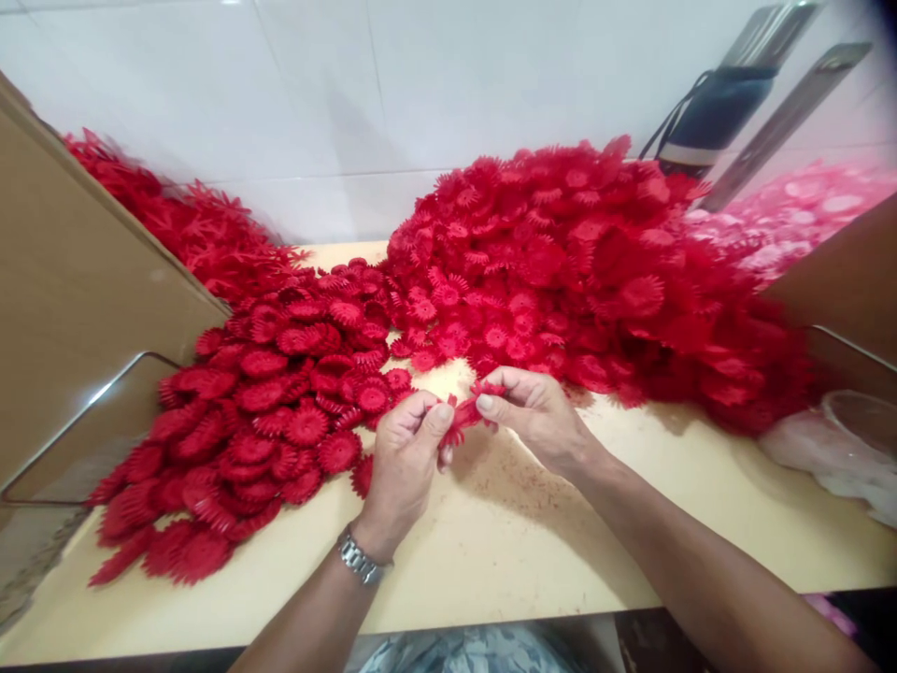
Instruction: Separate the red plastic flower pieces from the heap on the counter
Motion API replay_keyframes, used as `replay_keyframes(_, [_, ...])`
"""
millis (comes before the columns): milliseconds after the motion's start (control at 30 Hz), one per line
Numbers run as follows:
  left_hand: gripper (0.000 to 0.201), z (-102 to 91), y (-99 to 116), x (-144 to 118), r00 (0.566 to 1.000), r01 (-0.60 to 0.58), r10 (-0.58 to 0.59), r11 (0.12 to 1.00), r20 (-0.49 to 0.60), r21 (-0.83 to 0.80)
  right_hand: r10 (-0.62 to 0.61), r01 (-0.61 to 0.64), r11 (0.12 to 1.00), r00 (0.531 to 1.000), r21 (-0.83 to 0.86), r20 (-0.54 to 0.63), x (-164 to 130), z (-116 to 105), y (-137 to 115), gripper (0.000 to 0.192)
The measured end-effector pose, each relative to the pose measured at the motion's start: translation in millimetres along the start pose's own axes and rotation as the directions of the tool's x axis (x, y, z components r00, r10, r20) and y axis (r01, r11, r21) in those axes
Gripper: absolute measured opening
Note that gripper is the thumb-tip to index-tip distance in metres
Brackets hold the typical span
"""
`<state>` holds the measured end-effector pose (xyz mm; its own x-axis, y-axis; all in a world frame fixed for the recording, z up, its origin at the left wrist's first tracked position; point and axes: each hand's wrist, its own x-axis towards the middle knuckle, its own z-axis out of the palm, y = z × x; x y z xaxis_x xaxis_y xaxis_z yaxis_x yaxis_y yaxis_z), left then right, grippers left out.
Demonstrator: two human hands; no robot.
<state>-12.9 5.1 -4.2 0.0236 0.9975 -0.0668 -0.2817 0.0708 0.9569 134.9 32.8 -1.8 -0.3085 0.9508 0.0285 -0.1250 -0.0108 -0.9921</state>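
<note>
Both hands meet above the pale tabletop [519, 551] around a small red petal piece [462, 416] with a fringed edge. My left hand [406, 449], with a metal watch on its wrist, pinches the piece between thumb and fingers. From the other side my right hand [536, 416] pinches the red material too; whether it is one piece or two I cannot make out. Just left of my left hand spreads a heap of red fringed discs [280, 402]. Behind the hands rises a bigger pile of looser red petal pieces [561, 252].
Cardboard panels [91, 234] flank both sides. More red star-shaped pieces [196, 220] lie at the back left, and pink pieces [805, 215] at the back right. A dark blue bottle [721, 112] stands beside a metal bar [785, 126]. Clear plastic [827, 453] lies at right.
</note>
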Motion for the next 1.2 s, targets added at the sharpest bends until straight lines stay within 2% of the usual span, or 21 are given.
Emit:
replay_keyframes(167, [0.025, -2.9, 11.6, 3.4, 0.982, -0.057, 0.025, 0.984, -0.188, -0.167, -0.062, 0.061, 0.998, 0.98, -0.012, -0.186, 4.7, -11.2, -2.2, 0.028])
replay_keyframes(233, [0.021, -1.1, 13.3, 4.0, 0.989, -0.048, 0.026, 0.987, -0.148, -0.152, -0.076, 0.07, 0.997, 0.982, -0.042, -0.172, 4.6, -10.7, -5.5, 0.028])
replay_keyframes(333, [0.013, 3.1, 12.4, 4.1, 0.998, -0.004, -0.004, 0.991, -0.058, -0.135, -0.028, 0.02, 0.994, 0.996, -0.104, -0.083, 2.7, -5.7, -8.7, 0.027])
replay_keyframes(567, [0.004, 3.0, 9.5, 3.4, 0.995, 0.075, -0.079, 0.995, -0.058, -0.071, -0.063, 0.051, 0.967, 0.997, -0.251, -0.043, 0.8, -2.8, -5.0, 0.029])
replay_keyframes(800, [0.034, 3.7, 6.1, 0.2, 0.972, 0.195, -0.195, 0.981, 0.128, 0.013, -0.123, 0.133, 0.902, 0.991, -0.411, 0.051, -4.5, 2.7, 0.1, 0.032])
replay_keyframes(900, [0.033, 2.6, 4.8, 1.4, 0.984, 0.16, -0.162, 0.987, 0.071, 0.023, -0.122, 0.158, 0.891, 0.986, -0.425, 0.112, -5.9, 3.7, 1.5, 0.029])
replay_keyframes(1033, [0.026, 0.3, 3.6, 2.1, 0.997, 0.047, -0.048, 0.999, -0.057, -0.018, -0.081, 0.121, 0.951, 0.986, -0.284, 0.146, -4.8, 3.3, -2.2, 0.021])
replay_keyframes(1133, [0.024, 0.1, 3.3, 1.5, 0.993, -0.018, 0.009, 0.997, -0.117, -0.076, -0.131, 0.149, 0.974, 0.985, -0.171, 0.112, -3.0, 4.0, -5.0, 0.02])
replay_keyframes(1200, [0.023, 0.8, 3.1, 0.8, 0.991, -0.045, 0.033, 0.995, -0.131, -0.087, -0.154, 0.16, 0.973, 0.987, -0.166, 0.052, -2.4, 5.5, -4.7, 0.022])
